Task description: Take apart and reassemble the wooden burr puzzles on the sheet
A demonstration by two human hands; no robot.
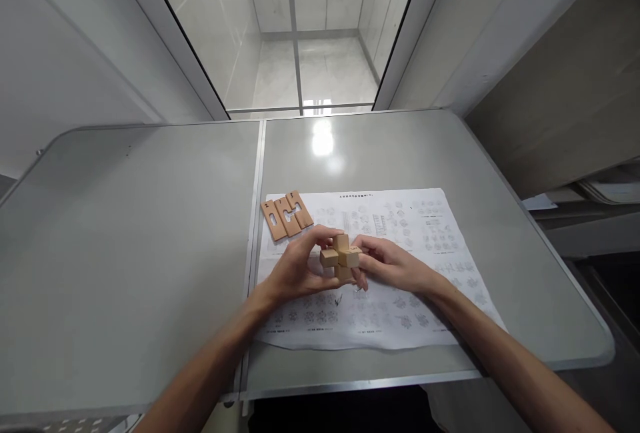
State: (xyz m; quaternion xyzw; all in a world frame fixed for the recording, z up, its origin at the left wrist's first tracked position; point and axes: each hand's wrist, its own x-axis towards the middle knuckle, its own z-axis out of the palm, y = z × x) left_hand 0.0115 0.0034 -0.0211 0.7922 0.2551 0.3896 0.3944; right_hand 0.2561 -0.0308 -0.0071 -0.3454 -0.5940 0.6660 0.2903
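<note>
A light wooden burr puzzle, with square bars crossing one another, is held above a printed sheet. My left hand grips it from the left, thumb below and index finger over the top. From the right, my right hand has its fingers closed against the puzzle's right side; some fingertips are hidden behind it. Beyond my left hand lie several flat wooden pieces side by side, marked with dark digits and cut with slots. The instruction sheet shows rows of small diagrams and spreads under both hands.
The grey folding table has a metal seam running front to back, left of the sheet. Past its far edge stands a glass door in a metal frame. At the right, papers lie on a shelf.
</note>
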